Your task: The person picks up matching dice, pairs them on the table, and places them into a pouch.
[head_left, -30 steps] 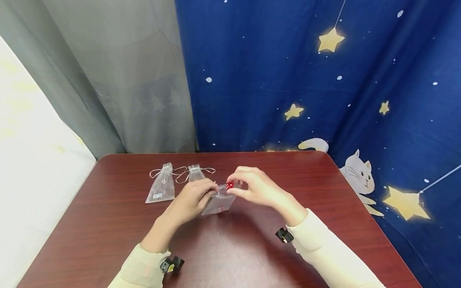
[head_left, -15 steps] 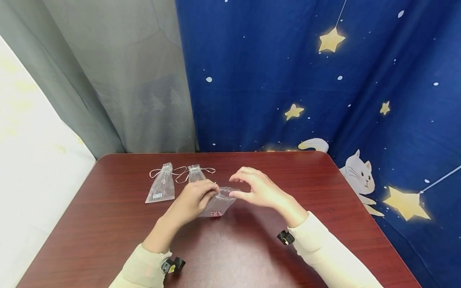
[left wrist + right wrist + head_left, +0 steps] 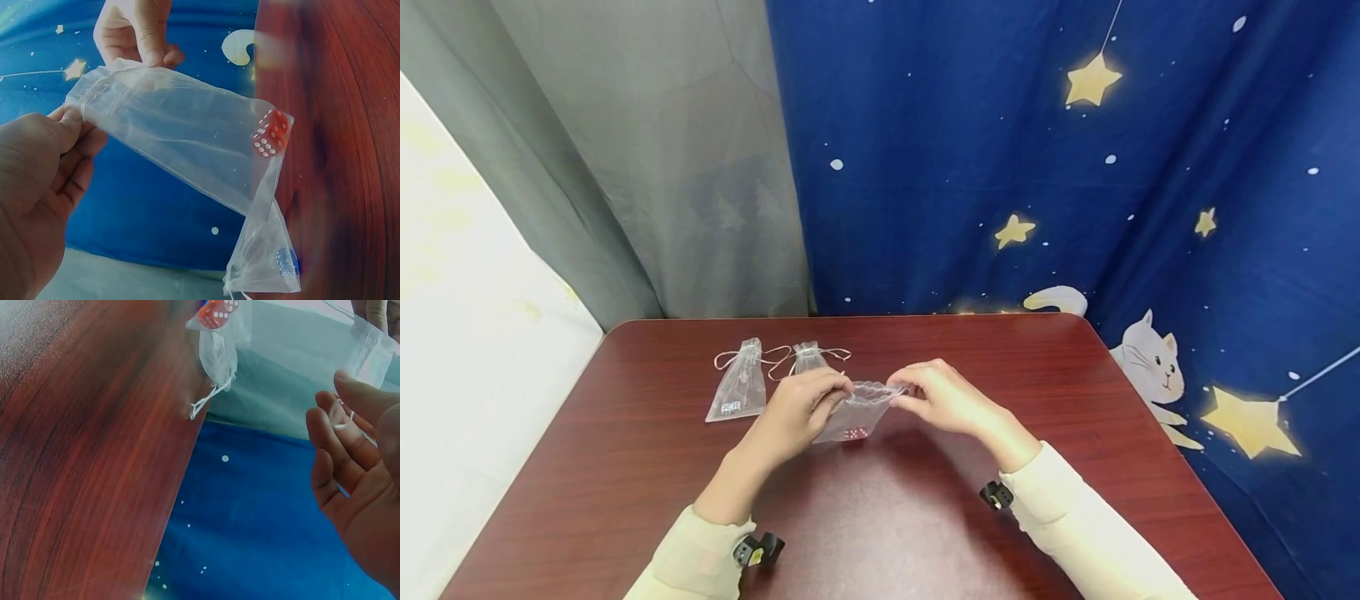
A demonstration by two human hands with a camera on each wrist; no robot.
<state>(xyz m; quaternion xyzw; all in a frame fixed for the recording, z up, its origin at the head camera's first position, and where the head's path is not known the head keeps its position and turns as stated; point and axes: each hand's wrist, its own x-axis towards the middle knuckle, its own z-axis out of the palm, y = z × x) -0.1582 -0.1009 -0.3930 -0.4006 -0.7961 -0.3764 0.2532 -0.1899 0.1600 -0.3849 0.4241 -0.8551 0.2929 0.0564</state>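
A sheer white drawstring bag point(image 3: 854, 415) hangs tilted between both hands, with red dice point(image 3: 272, 132) showing through its bottom corner. Thumb and fingers of my left hand point(image 3: 801, 410) pinch one side of its mouth, as the left wrist view point(image 3: 37, 181) confirms. On the opposite side, my right hand point(image 3: 946, 398) has thumb and fingertips at the rim. White cord point(image 3: 340, 425) lies across those fingers in the right wrist view. How firmly they pinch is partly hidden.
Two similar bags with drawn cords lie behind on the red-brown table point(image 3: 647, 467): the left bag point(image 3: 739, 383), with dice inside, and another bag point(image 3: 808, 358) partly covered by my left hand. Grey and blue curtains point(image 3: 940, 167) hang beyond the table's back edge.
A red die in my right fingertips has left them, and red dice now show at the bag's bottom. My right hand then closed in on the bag's rim; the left stayed nearly still.
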